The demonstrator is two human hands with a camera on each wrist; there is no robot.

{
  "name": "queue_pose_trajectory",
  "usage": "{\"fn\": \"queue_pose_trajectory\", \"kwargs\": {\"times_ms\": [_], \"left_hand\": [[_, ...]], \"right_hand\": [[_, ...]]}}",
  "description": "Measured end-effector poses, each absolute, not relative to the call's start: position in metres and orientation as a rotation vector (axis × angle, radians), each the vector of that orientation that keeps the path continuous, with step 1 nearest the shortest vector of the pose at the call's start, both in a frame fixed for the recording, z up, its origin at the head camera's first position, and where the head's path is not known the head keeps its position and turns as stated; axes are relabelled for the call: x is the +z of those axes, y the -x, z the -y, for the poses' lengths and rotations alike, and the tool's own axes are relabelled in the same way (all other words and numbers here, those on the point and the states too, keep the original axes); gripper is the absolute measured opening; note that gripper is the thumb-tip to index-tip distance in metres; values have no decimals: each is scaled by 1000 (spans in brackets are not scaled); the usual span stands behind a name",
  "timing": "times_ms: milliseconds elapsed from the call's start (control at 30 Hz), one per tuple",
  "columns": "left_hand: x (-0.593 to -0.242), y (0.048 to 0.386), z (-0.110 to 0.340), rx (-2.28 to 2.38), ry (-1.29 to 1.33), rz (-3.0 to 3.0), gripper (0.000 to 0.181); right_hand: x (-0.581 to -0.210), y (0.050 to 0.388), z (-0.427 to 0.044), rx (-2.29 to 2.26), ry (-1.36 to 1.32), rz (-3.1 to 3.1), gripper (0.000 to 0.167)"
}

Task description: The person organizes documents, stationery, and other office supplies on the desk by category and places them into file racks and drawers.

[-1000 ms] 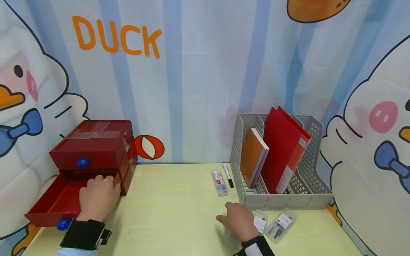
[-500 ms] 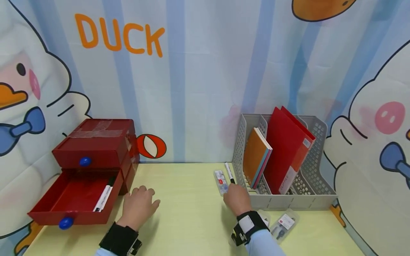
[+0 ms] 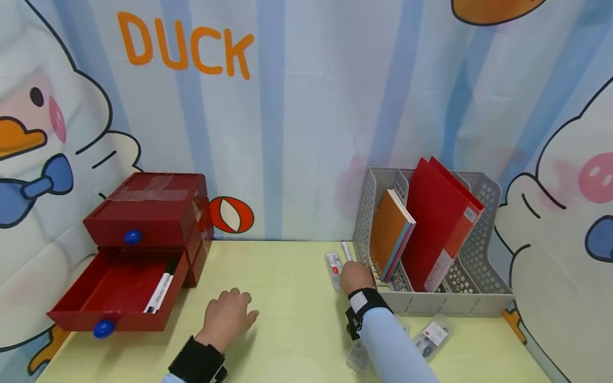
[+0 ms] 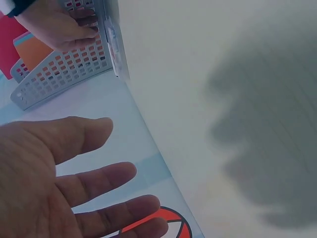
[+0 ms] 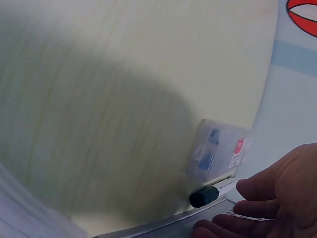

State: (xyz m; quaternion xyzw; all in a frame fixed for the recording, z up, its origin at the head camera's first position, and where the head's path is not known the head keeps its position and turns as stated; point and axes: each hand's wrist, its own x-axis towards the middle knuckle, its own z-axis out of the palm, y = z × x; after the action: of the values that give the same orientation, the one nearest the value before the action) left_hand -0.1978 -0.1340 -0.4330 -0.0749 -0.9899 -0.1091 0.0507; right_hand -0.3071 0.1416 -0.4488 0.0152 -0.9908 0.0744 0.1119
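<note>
My right hand is at a marker lying between a clear plastic box and the grey file rack. In the right wrist view, the marker's dark cap points away from the hand. The thumb lies by the white barrel, with the other fingers spread on the rack side; I see no firm grip. My left hand hovers over the table, fingers spread and holding nothing. To its left, the lower drawer of the red drawer box is pulled out, with white markers inside.
An orange notebook and a red binder lean in the rack. Under and beside the right forearm lie more clear plastic boxes. A duck-print curtain hangs behind the table.
My left hand has come out of the open drawer and moved right, leaving markers visible inside. The right hand has moved forward from beside the front boxes to the marker by the rack.
</note>
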Motion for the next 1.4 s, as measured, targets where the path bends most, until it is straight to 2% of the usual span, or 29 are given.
{"fn": "queue_pose_trajectory", "kwargs": {"times_ms": [367, 700, 1400], "left_hand": [[-430, 198, 132, -356, 217, 3040, 29], [-431, 197, 132, -378, 226, 3044, 29], [-431, 197, 131, -359, 215, 3059, 29]], "right_hand": [[-472, 332, -137, 132, 68, 2932, 24], [-491, 339, -144, 126, 108, 2860, 19], [-483, 332, -140, 178, 200, 2839, 18]]}}
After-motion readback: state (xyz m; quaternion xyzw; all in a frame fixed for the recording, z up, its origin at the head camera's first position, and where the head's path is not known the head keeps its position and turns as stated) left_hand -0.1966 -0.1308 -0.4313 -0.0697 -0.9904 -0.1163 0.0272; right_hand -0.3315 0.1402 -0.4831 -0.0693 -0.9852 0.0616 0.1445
